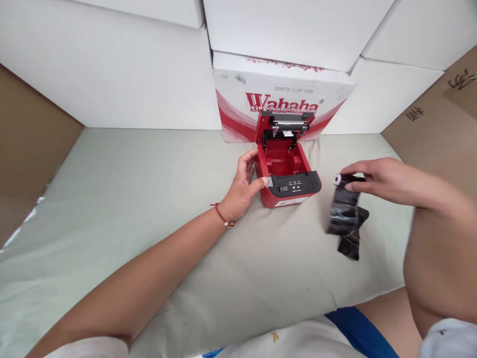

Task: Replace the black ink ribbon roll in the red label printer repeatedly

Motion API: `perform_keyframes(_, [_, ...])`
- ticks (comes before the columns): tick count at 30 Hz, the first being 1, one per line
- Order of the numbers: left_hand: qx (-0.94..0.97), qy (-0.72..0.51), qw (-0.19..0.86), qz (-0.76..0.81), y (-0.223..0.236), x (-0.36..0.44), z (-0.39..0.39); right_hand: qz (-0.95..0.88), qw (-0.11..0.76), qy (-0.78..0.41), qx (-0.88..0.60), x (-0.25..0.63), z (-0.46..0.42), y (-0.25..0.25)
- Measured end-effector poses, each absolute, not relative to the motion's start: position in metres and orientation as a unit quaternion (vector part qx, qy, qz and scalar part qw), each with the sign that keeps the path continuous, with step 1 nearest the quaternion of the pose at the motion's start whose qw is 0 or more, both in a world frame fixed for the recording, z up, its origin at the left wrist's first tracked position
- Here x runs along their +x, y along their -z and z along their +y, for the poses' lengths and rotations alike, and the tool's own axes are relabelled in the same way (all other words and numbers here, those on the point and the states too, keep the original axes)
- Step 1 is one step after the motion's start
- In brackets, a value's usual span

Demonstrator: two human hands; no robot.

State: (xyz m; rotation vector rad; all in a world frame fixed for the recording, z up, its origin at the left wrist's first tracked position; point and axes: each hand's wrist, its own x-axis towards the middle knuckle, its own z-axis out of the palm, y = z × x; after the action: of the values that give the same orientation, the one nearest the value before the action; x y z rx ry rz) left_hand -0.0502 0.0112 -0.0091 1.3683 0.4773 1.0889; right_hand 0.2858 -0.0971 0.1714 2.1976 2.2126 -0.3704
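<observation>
A red receipt printer (264,186) with a black front panel stands on the cloth, its lid (264,128) raised and its paper bay bare inside. My left hand (244,186) grips the printer's left side, the thumb on the grey button at the panel's corner and the fingers along the outer wall. To the right of the printer, my right hand (376,180) pinches the top of a black-wrapped pack of paper rolls (343,211); a white roll core shows at its upper end. Another black-wrapped piece (350,244) shows below and behind that pack; whether the two are joined I cannot tell.
Behind the printer stands a white and red carton (238,99) marked Wahaha, close to the raised lid. White boxes (149,74) form a wall at the back. Brown cardboard (443,119) bounds the right side, and more cardboard (33,139) the left. A pale green cloth (179,174) covers the surface.
</observation>
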Motion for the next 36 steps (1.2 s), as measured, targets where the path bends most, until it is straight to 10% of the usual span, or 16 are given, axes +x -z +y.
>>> perform_keyframes(5, [0.585, -0.481, 0.617, 0.213, 0.009, -0.048, 0.010, 0.764, -0.022, 0.216, 0.607, 0.241, -0.099, -0.231])
perform_keyframes(19, [0.586, -0.491, 0.605, 0.224, 0.003, -0.045, 0.004, 0.752, 0.073, -0.021, 0.654, 0.117, 0.004, -0.148])
perform_keyframes(29, [0.721, -0.534, 0.335, 0.288, -0.013, -0.054, -0.014, 0.761, -0.155, 0.126, 0.618, 0.141, -0.038, -0.161])
perform_keyframes(36, [0.789, -0.569, 0.125, 0.195, -0.019, -0.053, -0.031, 0.829, -0.247, 0.002, 0.502, 0.167, -0.123, -0.143])
